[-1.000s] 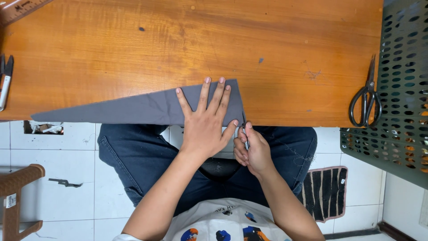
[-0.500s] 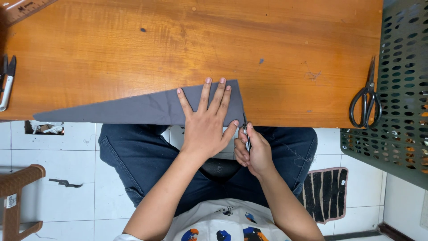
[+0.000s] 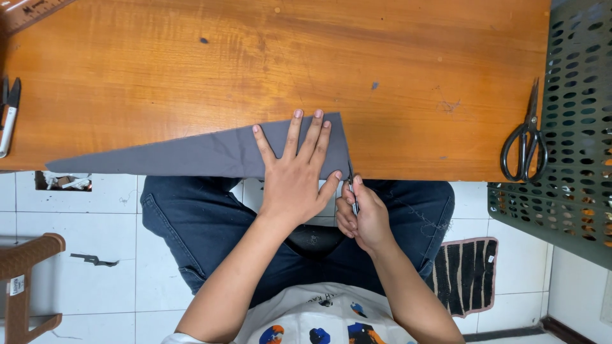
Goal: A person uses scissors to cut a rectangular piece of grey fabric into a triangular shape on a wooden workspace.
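Pressing left hand (image 3: 294, 178) flat on grey cloth (image 3: 191, 155); right hand (image 3: 363, 213) beside.

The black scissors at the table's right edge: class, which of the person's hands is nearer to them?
Right. The right hand sits at the table's near edge, holding a small tool, closer to the black scissors. The left hand lies flat on the grey cloth, farther left.

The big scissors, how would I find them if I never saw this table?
Look along the orange wooden table to its right edge, beside the green holed basket. The big scissors lie there with black loop handles, far from both hands.
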